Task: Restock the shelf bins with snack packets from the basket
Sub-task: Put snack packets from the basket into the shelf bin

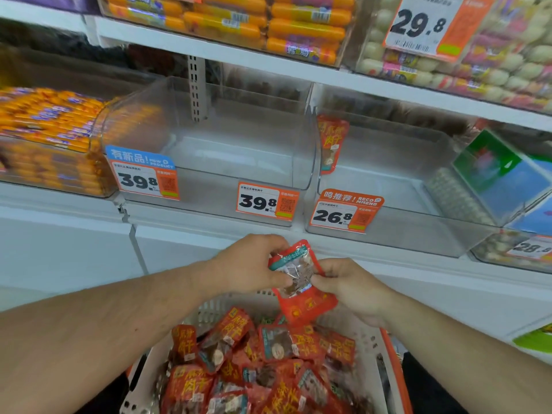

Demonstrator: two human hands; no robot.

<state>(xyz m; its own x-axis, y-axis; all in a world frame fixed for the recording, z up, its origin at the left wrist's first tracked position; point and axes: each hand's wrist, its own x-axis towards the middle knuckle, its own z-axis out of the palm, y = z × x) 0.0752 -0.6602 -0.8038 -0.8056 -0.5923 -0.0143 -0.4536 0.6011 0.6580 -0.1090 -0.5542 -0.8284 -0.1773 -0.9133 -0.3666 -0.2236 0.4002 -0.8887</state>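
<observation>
A white plastic basket (370, 342) with an orange rim sits low in the middle, piled with several red snack packets (227, 354). Above it, both hands hold one red packet with a clear window (298, 279). My left hand (248, 264) pinches its upper left edge, and my right hand (349, 282) pinches its right side. Straight ahead on the shelf stand two clear bins: the middle bin (209, 138) holds nothing, and the right bin (397, 186) has one red packet (331, 141) leaning against its left wall.
A bin of orange sausage sticks (47, 138) stands at the left. Green and blue packs (504, 174) fill the bin at the far right. The upper shelf (268, 61) carries more sausages and round snacks. Price tags reading 39.8 (265, 201) and 26.8 (343, 213) hang on the bin fronts.
</observation>
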